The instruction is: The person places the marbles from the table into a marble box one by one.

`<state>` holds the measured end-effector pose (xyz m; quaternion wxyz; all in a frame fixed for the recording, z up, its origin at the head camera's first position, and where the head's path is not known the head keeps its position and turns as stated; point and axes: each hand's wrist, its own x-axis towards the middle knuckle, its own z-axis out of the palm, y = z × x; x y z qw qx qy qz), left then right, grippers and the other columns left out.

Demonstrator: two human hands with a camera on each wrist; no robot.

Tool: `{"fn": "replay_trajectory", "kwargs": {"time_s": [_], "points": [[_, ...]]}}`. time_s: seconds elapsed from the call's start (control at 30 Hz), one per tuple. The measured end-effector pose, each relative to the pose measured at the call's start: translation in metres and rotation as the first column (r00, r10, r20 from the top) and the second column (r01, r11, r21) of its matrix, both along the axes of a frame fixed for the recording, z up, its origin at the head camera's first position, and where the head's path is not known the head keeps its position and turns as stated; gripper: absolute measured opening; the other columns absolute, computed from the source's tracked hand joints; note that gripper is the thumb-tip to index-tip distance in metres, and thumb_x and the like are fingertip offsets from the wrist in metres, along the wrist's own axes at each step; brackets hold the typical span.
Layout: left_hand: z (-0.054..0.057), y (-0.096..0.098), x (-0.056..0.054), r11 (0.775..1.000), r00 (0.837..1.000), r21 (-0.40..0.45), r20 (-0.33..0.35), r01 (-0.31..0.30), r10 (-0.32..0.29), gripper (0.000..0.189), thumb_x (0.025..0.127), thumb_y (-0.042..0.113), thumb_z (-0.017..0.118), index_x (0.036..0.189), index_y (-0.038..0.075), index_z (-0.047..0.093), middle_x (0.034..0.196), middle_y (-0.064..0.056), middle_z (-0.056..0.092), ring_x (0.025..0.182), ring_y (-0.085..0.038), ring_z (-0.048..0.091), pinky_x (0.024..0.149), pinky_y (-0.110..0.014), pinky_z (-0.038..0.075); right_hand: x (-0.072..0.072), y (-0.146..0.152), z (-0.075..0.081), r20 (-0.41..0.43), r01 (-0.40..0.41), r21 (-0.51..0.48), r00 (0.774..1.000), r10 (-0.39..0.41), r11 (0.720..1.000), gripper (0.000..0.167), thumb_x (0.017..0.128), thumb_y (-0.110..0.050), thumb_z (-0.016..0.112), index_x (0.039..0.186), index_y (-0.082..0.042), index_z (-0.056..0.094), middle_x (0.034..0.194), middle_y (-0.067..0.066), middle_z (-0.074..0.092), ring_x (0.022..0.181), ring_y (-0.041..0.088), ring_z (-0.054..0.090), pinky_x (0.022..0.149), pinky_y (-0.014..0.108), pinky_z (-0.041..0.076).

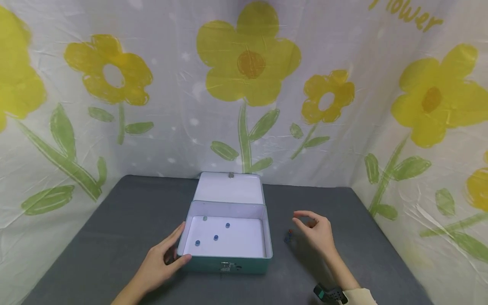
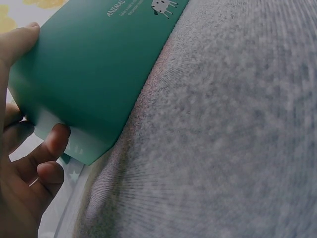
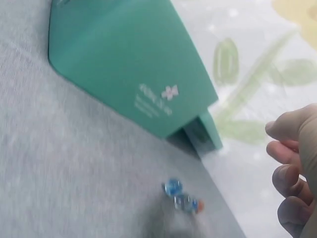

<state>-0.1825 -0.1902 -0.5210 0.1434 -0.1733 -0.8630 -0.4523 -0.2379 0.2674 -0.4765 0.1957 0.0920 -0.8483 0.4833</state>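
A green tin box (image 1: 248, 265) with a white inside stands on the dark table, its lid (image 1: 230, 187) tipped back. My left hand (image 1: 160, 258) holds the box's near left corner, thumb at the front rim and fingers along the left side. Inside lie several small glass beads: blue ones, such as a bead (image 1: 215, 237) near the middle, and a pale green bead (image 1: 205, 218) at the back left. To the right of the box, my right hand (image 1: 318, 234) hovers with thumb and forefinger curved and apart, nothing visible between them. Below its fingertips sits a small cluster of blue and orange beads (image 3: 184, 197).
The dark grey tabletop (image 1: 126, 216) extends around the box. Behind and at both sides hangs a white curtain (image 1: 167, 127) printed with yellow flowers. A metal clasp (image 1: 225, 266) is on the box's front. A dark watch (image 1: 330, 293) is on my right wrist.
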Motion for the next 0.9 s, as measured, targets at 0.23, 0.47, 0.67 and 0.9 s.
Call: {"fn": "replay_trajectory", "kwargs": {"time_s": [0.23, 0.47, 0.67, 0.9], "points": [[-0.003, 0.001, -0.002, 1.000, 1.000, 0.003, 0.004, 0.014, -0.014, 0.082, 0.092, 0.028, 0.086, 0.162, 0.014, 0.046, 0.162, -0.018, 0.048, 0.078, -0.002, 0.051, 0.061, -0.023, 0.044, 0.009, 0.024, -0.013, 0.040, 0.092, 0.055, 0.995, -0.095, 0.994, 0.020, 0.095, -0.011, 0.081, 0.114, -0.004, 0.080, 0.046, 0.003, 0.053, 0.037, -0.003, 0.022, 0.038, 0.022, 0.024], [-0.003, 0.000, -0.003, 1.000, 1.000, 0.009, -0.023, 0.012, -0.012, 0.082, 0.091, 0.026, 0.087, 0.161, 0.013, 0.047, 0.160, -0.017, 0.050, 0.072, -0.001, 0.048, 0.059, -0.022, 0.043, 0.013, 0.037, -0.025, 0.070, 0.122, 0.081, 0.989, -0.128, 0.989, 0.021, 0.093, -0.011, 0.083, 0.113, -0.004, 0.080, 0.095, 0.016, 0.080, 0.036, -0.003, 0.027, 0.037, 0.021, 0.026], [-0.003, -0.001, -0.002, 1.000, 1.000, -0.009, -0.007, -0.001, 0.001, 0.082, 0.091, 0.029, 0.087, 0.162, 0.016, 0.047, 0.161, -0.017, 0.050, 0.080, 0.000, 0.051, 0.060, -0.022, 0.044, 0.018, 0.045, -0.032, 0.115, 0.139, 0.099, 0.982, -0.150, 0.985, 0.022, 0.091, -0.010, 0.085, 0.112, -0.005, 0.080, 0.093, 0.013, 0.081, 0.036, -0.002, 0.029, 0.037, 0.021, 0.028], [-0.002, -0.003, -0.002, 1.000, 1.000, -0.004, 0.001, 0.001, -0.001, 0.082, 0.091, 0.027, 0.087, 0.161, 0.013, 0.047, 0.159, -0.019, 0.050, 0.070, 0.000, 0.045, 0.058, -0.022, 0.043, 0.019, 0.050, -0.042, 0.189, 0.142, 0.137, 0.968, -0.167, 0.980, 0.021, 0.091, -0.011, 0.085, 0.111, -0.012, 0.082, 0.102, 0.008, 0.082, 0.035, 0.001, 0.029, 0.037, 0.022, 0.029]]}}
